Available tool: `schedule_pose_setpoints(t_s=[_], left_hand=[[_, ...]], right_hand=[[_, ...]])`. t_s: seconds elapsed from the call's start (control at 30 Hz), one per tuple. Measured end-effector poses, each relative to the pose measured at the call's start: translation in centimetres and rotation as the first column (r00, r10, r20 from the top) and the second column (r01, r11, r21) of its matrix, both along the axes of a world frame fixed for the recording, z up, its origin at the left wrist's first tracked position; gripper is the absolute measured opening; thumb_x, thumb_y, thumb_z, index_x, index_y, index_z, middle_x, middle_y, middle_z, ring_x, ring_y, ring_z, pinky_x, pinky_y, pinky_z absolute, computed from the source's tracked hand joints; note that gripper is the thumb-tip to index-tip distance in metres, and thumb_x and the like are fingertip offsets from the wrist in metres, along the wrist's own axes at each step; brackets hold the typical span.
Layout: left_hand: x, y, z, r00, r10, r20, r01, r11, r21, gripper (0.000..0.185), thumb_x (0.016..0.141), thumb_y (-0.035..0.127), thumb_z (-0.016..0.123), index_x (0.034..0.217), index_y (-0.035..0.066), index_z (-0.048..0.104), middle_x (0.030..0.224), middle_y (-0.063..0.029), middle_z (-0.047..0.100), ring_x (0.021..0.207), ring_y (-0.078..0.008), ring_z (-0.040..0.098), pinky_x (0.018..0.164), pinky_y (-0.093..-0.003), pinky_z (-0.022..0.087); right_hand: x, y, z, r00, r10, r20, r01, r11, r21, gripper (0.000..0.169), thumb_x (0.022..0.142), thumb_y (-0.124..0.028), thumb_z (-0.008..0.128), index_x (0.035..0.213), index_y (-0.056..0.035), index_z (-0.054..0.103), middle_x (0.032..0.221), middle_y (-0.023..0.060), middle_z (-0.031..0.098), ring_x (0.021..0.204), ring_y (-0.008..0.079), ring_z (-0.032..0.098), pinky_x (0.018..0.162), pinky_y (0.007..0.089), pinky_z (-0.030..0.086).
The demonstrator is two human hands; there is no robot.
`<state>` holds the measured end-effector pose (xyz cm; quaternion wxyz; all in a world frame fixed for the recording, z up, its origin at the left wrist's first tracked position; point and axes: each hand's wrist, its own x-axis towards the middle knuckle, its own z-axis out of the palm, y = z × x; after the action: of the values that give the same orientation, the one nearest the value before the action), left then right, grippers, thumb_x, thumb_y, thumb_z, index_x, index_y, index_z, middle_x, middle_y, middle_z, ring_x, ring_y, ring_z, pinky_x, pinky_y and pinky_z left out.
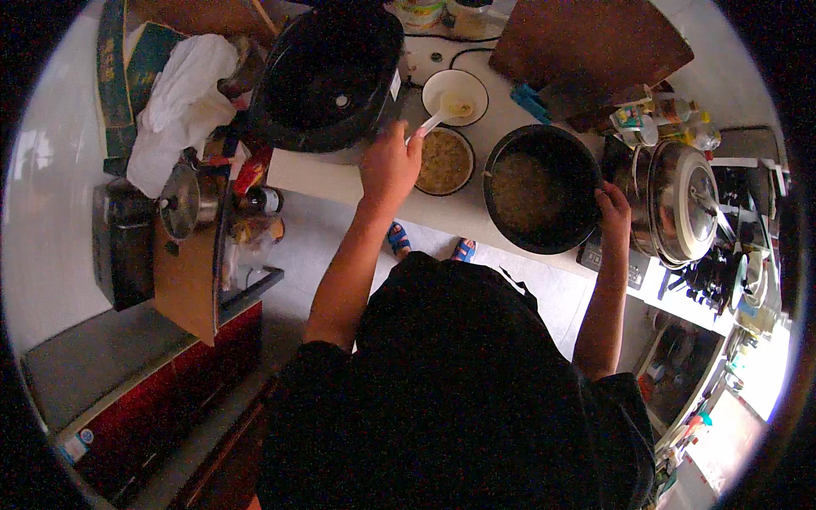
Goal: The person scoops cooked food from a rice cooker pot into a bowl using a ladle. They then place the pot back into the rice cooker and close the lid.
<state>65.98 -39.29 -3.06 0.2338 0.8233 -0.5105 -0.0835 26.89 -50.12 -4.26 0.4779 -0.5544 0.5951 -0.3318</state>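
My left hand (390, 169) grips the handle of a white ladle (438, 118). The ladle's bowl end is inside a white bowl with a dark rim (437, 89), over a little pale food. Just nearer to me, a second bowl (473, 167) is filled with a soupy, grainy, yellowish food (443, 158). To the right is a wide dark pot (577, 162) with similar brownish grainy food (526, 194) at its bottom. My right hand (615, 207) holds that pot by its right rim, fingers partly hidden in shadow.
A large black rounded appliance (319, 83) stands on the counter (331, 177) at left. A lidded metal steamer pot (685, 201) and several bottles (663, 121) are at right. A brown board (586, 44) and black cords (472, 51) lie behind. A cardboard box (185, 280) is far left.
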Motion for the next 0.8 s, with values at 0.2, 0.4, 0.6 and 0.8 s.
schedule_pose_setpoints(t_s=[0.2, 0.4, 0.6, 0.8], left_hand=[[-3.7, 1.1, -2.9, 0.270, 0.023, -0.962, 0.115, 0.992, 0.056, 0.061, 0.089, 0.058, 0.036, 0.106, 0.005, 0.059, 0.088, -0.0067, 0.064, 0.071, -0.0164, 0.062, 0.059, -0.0312, 0.050], [-5.7, -1.2, -4.8, 0.136, 0.209, -0.968, 0.197, 0.952, 0.233, 0.086, 0.079, 0.075, 0.028, 0.106, -0.001, 0.058, 0.091, -0.0085, 0.062, 0.072, -0.0190, 0.060, 0.061, -0.0333, 0.051], [-5.9, -4.1, -5.7, 0.232, 0.242, -0.942, 0.423, 0.847, 0.322, 0.085, 0.075, 0.080, 0.025, 0.088, 0.003, 0.059, 0.079, -0.0070, 0.061, 0.065, -0.0185, 0.058, 0.056, -0.0326, 0.049], [-5.8, -5.0, -5.4, 0.278, 0.170, -0.945, 0.500, 0.815, 0.293, 0.082, 0.075, 0.080, 0.027, 0.080, 0.005, 0.060, 0.073, -0.0071, 0.061, 0.061, -0.0190, 0.059, 0.051, -0.0330, 0.049]], right_hand=[[0.0, -0.5, -0.2, 0.999, -0.002, -0.034, 0.002, 1.000, -0.018, 0.033, 0.082, -0.013, 0.062, 0.112, -0.0014, 0.057, 0.104, 0.0077, 0.061, 0.093, 0.0152, 0.054, 0.083, 0.0259, 0.042], [0.1, -0.6, 0.2, 0.994, -0.009, -0.106, 0.010, 1.000, 0.009, 0.034, 0.082, -0.015, 0.061, 0.113, -0.0011, 0.057, 0.105, 0.0080, 0.061, 0.093, 0.0158, 0.055, 0.083, 0.0260, 0.042], [-0.1, -0.7, -0.1, 0.999, -0.006, -0.050, 0.007, 1.000, 0.019, 0.033, 0.082, -0.016, 0.060, 0.112, -0.0001, 0.058, 0.104, 0.0085, 0.061, 0.093, 0.0164, 0.055, 0.084, 0.0270, 0.042], [-0.1, -0.7, -0.2, 0.990, 0.009, -0.139, -0.014, 0.999, -0.032, 0.034, 0.083, -0.018, 0.060, 0.112, -0.0004, 0.058, 0.107, 0.0089, 0.061, 0.097, 0.0175, 0.055, 0.086, 0.0276, 0.041]])
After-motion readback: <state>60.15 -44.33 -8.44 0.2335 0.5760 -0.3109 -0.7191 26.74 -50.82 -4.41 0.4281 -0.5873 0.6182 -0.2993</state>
